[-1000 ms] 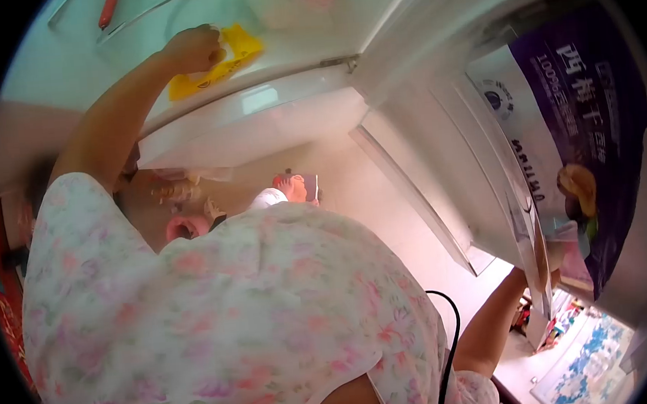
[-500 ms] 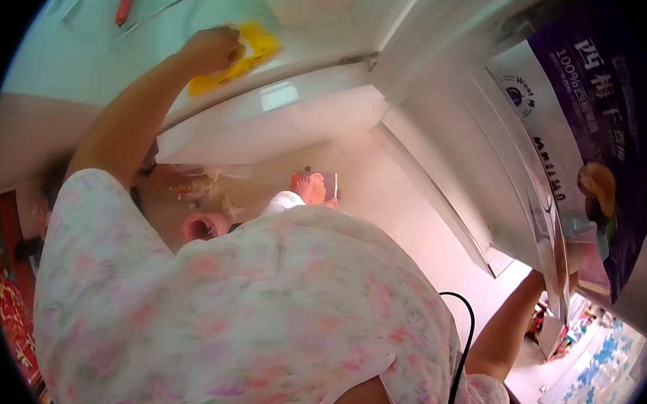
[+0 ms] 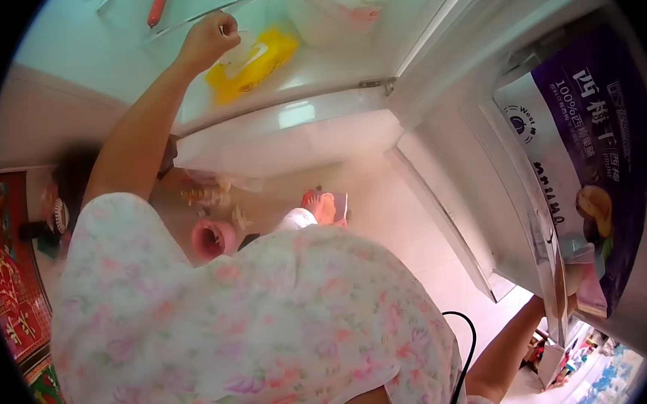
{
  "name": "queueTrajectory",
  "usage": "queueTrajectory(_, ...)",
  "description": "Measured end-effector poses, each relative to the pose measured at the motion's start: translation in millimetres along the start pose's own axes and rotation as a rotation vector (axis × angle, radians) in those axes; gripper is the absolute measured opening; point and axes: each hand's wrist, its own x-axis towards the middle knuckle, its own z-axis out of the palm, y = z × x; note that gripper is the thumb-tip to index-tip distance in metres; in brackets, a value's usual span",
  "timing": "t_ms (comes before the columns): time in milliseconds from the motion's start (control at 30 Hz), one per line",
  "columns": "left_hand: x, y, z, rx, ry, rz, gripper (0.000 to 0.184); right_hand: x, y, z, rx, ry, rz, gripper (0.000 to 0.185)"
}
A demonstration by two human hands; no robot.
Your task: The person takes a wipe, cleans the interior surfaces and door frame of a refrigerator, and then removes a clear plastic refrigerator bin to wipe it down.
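Floral top: nearest; black cable loops beside R sleeve, could snag if R arm swings in.
Purple pouch: person's R, tall, slightly tilted, in what looks like a door rack; might tip if jolted, b/c it's tall & prob. top-heavy.
R hand: low by pouch's bottom end, mostly hidden behind rack edge; can't tell how far open or if it has hold of anything.
L hand: out over pale shelf, fingers curled in a loose fist, almost no gap; nothing seen in it, can't tell re a thin edge.
Yellow pkt: on shelf just beside L hand, nr front edge; a stray knuckle or sleeve could send it over to floor.
White bag: past pkt; bulky, may shift if bumped.
Red stick: farther in; round, so could roll if knocked.
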Motion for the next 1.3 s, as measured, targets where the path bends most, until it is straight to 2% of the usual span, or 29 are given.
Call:
queueTrajectory(33,3.7,0.4,-5.0,-0.114,0.116,-0.102,0.014,-0.2,-1.3,-1.1,0.023,-0.011,0.009,0.032)
queueTrajectory(67,-0.3,-1.3,0.3,-0.132,0.161,-0.013,0.015,-1.4,-1.7,-2.0,0.046,-0.022,0.016,0.032)
queueTrajectory(167,-13.6,14.2,4.9,-0.222,0.131,-0.012,0.014,-1.8,-3.9,-3.3,0.11,-0.026,0.034,0.031)
queueTrajectory(200,-13.8,22.3,-3.3,-0.468,0.121,-0.303,0.014,-1.3,-3.8,-4.0,0.128,-0.026,0.054,0.031)
queueTrajectory(233,-13.7,22.4,-8.3,-0.466,0.122,-0.298,0.014,-2.5,-5.2,-5.4,0.145,-0.032,0.066,0.031)
queueTrajectory(300,-20.3,22.7,-17.7,-1.173,0.404,-0.198,0.016,-3.7,-3.9,-7.7,0.176,-0.044,0.09,0.03)
queueTrajectory(367,-30.4,35.5,-25.9,-1.266,0.429,-0.182,0.019,-8.4,-2.5,-11.4,0.207,-0.057,0.133,0.03)
queueTrajectory(433,-45.2,53.6,-28.2,-1.46,0.304,-0.032,0.018,-18.4,0.7,-21.0,0.289,-0.078,0.213,0.03)
queueTrajectory(467,-51.2,65.0,-22.8,-1.333,0.265,-0.032,0.023,-26.3,4.7,-26.3,0.401,-0.082,0.303,0.03)
queueTrajectory(500,-59.4,74.5,-14.9,-1.335,0.266,-0.038,0.023,-37.1,10.5,-32.3,0.617,-0.076,0.465,0.03)
queueTrajectory(567,-77.3,90.4,5.5,-1.264,0.0,-0.139,0.025,-63.7,16.1,-48.8,1.194,0.027,0.899,0.03)
queueTrajectory(600,-85.9,99.4,13.8,-1.285,-0.091,-0.115,0.024,-80.5,17.4,-59.6,1.427,0.08,1.065,0.03)
queueTrajectory(633,-94.8,109.9,20.4,-1.305,-0.183,-0.091,0.023,-107.9,13.4,-64.0,1.559,0.119,1.076,0.03)
queueTrajectory(667,-103.2,121.4,25.9,-1.304,-0.259,-0.122,0.019,-76.7,46.6,-183.6,1.649,-0.132,1.238,0.022)
queueTrajectory(700,-109.7,134.2,28.8,-1.318,-0.269,-0.123,0.019,-99.7,50.8,-195.5,1.579,-0.001,0.722,0.015)
queueTrajectory(733,-115.8,148.9,29.9,-1.382,-0.407,-0.139,0.016,-122.4,39.1,-217.6,2.148,-0.017,0.851,0.012)
queueTrajectory(767,-119.8,162.9,34.0,-1.443,-0.552,-0.148,0.014,-124.9,41.5,-256.7,2.38,-0.303,0.886,0.01)
queueTrajectory(800,-120.8,175.6,40.7,-1.457,-0.576,-0.138,0.014,-122.0,36.2,-283.6,2.49,-0.39,0.647,0.01)
queueTrajectory(833,-119.9,188.2,46.9,-1.45,-0.683,-0.12,0.013,-105.6,34.3,-304.4,2.575,-0.468,0.262,0.01)
queueTrajectory(867,-119.7,202.4,51.9,-1.439,-0.785,-0.104,0.012,-69.5,43.4,-346.9,2.746,-0.536,0.217,0.019)
queueTrajectory(900,-118.4,222.8,51.9,-1.493,-0.857,-0.033,0.011,-43.7,43.4,-374.2,2.916,-0.497,0.232,0.031)
queueTrajectory(967,-114.5,253.5,65.8,-1.539,-0.99,0.128,0.009,0.8,42.4,-409.7,3.021,-0.363,0.305,0.04)
queueTrajectory(1033,-118.1,281.9,63.5,-1.517,-0.987,0.134,0.009,17.5,31.2,-399.5,2.754,-0.558,0.237,0.037)
queueTrajectory(1067,-116.5,286.5,66.0,-1.522,-0.99,0.136,0.009,24.9,24.9,-390.7,2.779,-0.629,0.397,0.033)
queueTrajectory(1133,-110.3,285.3,69.9,-1.329,-0.757,0.357,0.011,43.3,25.1,-380.8,2.732,-0.54,0.435,0.027)
queueTrajectory(1200,-104.7,269.9,87.6,-0.973,-0.206,0.593,0.012,55.8,19.9,-371.6,2.701,-0.553,0.439,0.028)
queueTrajectory(1233,-101.5,257.6,97.1,-0.772,0.044,0.664,0.013,65.8,19.4,-372.2,2.499,-0.25,0.261,0.033)
queueTrajectory(1267,-99.5,246.9,104.1,-0.61,0.15,0.659,0.017,75.3,15.7,-372.2,2.268,0.026,0.098,0.038)
queueTrajectory(1300,-100.3,237.4,110.4,-0.549,0.16,0.626,0.02,84.5,7.4,-371.9,2.268,0.019,0.085,0.038)
